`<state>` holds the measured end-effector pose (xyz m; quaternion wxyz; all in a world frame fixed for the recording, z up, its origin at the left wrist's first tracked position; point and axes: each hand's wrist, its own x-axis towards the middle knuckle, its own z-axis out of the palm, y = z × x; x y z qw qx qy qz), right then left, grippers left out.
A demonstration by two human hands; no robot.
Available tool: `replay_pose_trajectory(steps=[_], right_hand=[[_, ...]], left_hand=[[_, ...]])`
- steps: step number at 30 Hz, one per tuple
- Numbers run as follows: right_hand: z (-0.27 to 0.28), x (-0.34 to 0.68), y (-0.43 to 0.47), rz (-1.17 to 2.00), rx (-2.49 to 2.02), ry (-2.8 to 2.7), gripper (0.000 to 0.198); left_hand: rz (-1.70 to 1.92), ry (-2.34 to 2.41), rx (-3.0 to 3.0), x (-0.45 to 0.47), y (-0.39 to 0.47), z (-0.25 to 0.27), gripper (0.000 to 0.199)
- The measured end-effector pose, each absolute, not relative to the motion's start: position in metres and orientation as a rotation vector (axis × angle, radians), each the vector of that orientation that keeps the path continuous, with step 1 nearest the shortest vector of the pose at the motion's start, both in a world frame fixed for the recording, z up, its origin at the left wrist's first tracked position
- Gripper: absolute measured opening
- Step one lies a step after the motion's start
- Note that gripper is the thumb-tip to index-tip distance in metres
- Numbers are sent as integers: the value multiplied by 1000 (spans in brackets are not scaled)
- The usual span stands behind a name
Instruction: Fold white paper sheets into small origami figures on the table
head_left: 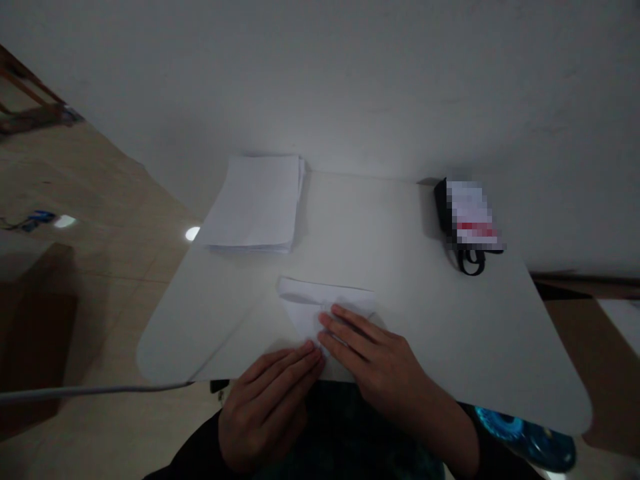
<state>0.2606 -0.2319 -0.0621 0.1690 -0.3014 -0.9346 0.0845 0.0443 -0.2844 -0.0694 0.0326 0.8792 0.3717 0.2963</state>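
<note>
A folded sheet of white paper [303,313] lies on the table, with a wide, straight far edge and sides narrowing toward me. My right hand [377,350] rests on its right part, fingers spread and stretched out flat. My left hand [273,397] is at the near table edge. Its fingers are stretched out side by side, and the fingertips touch the paper's near, narrow end. The left thumb is hidden under the hand. Both hands cover the paper's near and right parts.
Behind and left of the folded sheet sits a stack of white paper [255,203]. A black pouch-like item with a strap and a blurred face [475,213] stands at the back right. The white table [370,227] meets a wall [360,87]. A grey cable [100,392] runs in from the left.
</note>
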Motion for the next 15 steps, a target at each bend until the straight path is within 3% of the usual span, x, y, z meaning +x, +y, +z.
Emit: replay_pose_trajectory(steps=[15], right_hand=[[-61, 261, -232, 287, -888, -2674, 53]], left_hand=[[746, 1231, 2779, 31, -283, -63, 49]])
